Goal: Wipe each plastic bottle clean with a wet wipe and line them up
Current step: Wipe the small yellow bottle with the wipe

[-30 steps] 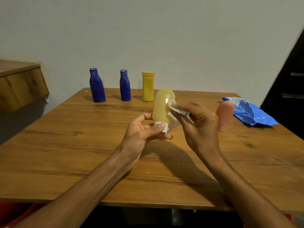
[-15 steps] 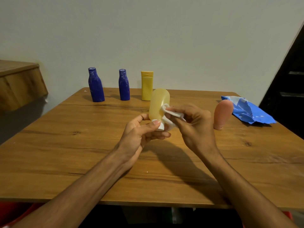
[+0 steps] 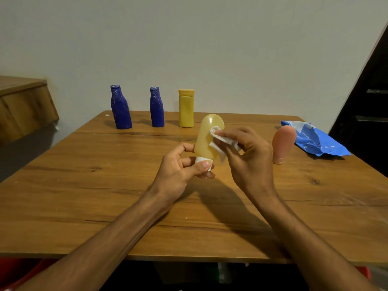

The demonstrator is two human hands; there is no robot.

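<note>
My left hand (image 3: 180, 171) grips the white cap end of a translucent yellow bottle (image 3: 206, 141), held upside down above the middle of the table. My right hand (image 3: 247, 156) pinches a white wet wipe (image 3: 220, 141) and presses it against the bottle's right side, near its rounded top. Along the table's far edge stand two dark blue bottles (image 3: 120, 108) (image 3: 156, 108) and an opaque yellow bottle (image 3: 186, 109) in a row. A pink bottle (image 3: 282, 143) stands cap-down to the right of my right hand.
The wooden table (image 3: 105, 185) runs up to a pale wall. A blue wet-wipe pack (image 3: 315, 140) lies at the far right, just behind the pink bottle. A wooden shelf (image 3: 23, 106) juts out at the left. Something red shows below the table's front edge.
My right hand has slid the wipe down and back up along the held bottle's side. The bottle has tilted slightly in my left hand. The standing bottles have not moved.
</note>
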